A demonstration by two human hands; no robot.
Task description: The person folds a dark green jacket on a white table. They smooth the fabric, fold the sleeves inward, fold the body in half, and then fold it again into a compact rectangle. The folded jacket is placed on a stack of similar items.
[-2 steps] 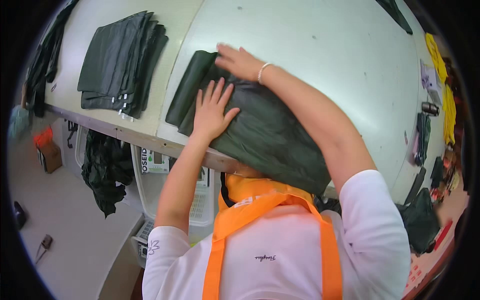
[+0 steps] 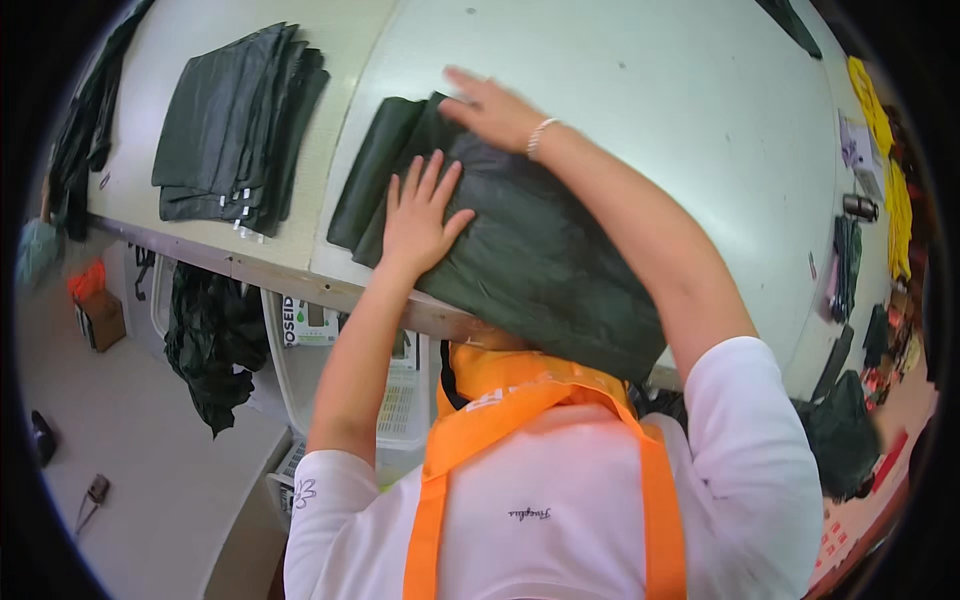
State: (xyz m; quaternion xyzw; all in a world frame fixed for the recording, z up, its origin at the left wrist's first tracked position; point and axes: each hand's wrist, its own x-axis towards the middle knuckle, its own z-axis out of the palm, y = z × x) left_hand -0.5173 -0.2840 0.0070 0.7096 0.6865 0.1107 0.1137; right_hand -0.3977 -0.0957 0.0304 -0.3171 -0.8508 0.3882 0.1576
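A dark green piece of thin, smooth cloth [image 2: 555, 265] lies on the white table in front of me, folded over itself at its left end. Its right lower part hangs over the table's front edge against my apron. Flat on the cloth near the fold rests my left hand [image 2: 420, 222], fingers spread. My right hand [image 2: 500, 112], slightly blurred and wearing a beaded bracelet, is at the cloth's far edge with its fingers stretched out and holding nothing. Whether the right palm touches the cloth I cannot tell.
A stack of folded dark green pieces [image 2: 225, 125] with small white tags lies left on the table [image 2: 700, 110]. Below the front edge are a white plastic basket [image 2: 285, 385] and hanging dark cloth [image 2: 205, 340]. A dark cylindrical object [image 2: 860, 207] stands far right.
My right hand has shifted a little to the right and farther away along the cloth's far edge. My left hand stays pressed flat in nearly the same spot.
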